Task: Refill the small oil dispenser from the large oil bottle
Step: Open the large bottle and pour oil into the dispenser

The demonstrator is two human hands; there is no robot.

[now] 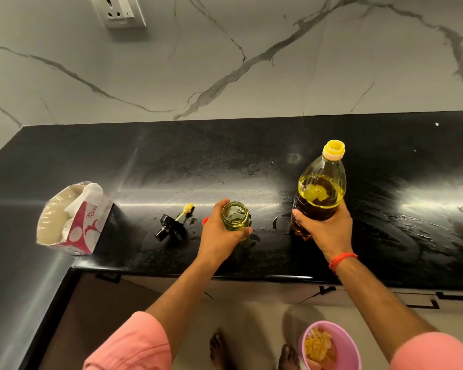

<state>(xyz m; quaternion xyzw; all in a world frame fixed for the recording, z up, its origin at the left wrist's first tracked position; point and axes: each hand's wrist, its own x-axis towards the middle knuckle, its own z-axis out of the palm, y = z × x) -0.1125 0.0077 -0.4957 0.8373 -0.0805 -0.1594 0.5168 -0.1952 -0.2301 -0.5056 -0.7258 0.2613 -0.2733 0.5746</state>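
I see the dispenser [236, 220], a small greenish glass jar, standing open-mouthed on the black bench [251, 161] near its front edge, with a little oil in the bottom. My left hand [219, 232] wraps it from the left side, thumb curled across the near face and fingers round the far side, so it grips the jar firmly. Just right of it stands the bottle [318, 193], large, clear and partly full of yellow oil, its yellow spout uncapped. My right hand [326, 228] clasps its lower body from the near side, fingers curled round it; an orange thread circles that wrist. The bottle leans slightly. Left of the jar lies the black lid [170, 228] with a yellow brush [185, 210] on its stem, apart from the jar. Farther left sits a tissue pack [74, 218]. On the floor near my feet is a pink bowl [329, 345].
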